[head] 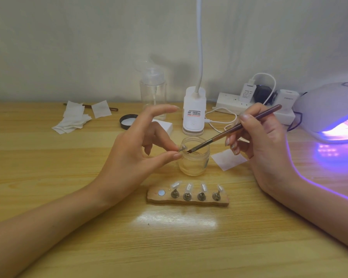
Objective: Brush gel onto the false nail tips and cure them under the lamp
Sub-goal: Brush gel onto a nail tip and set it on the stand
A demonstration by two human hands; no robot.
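My left hand (137, 145) pinches a small metal stand with a clear nail tip (182, 147) between thumb and a finger, just above the rim of an open glass gel jar (194, 159). My right hand (263, 143) grips a brown brush (235, 128) like a pen; its bristles touch the held tip. In front of the jar lies a wooden holder (188, 198) with several nail tips on metal stands and one bare magnet spot at its left end. The curing lamp (329, 111) stands at the far right, glowing violet.
A white clip lamp (194, 111), a clear pump bottle (153, 93), a black jar lid (128, 121), a pile of wipes (74, 117) and a power strip with plugs (247, 103) stand along the back. One wipe (227, 160) lies right of the jar.
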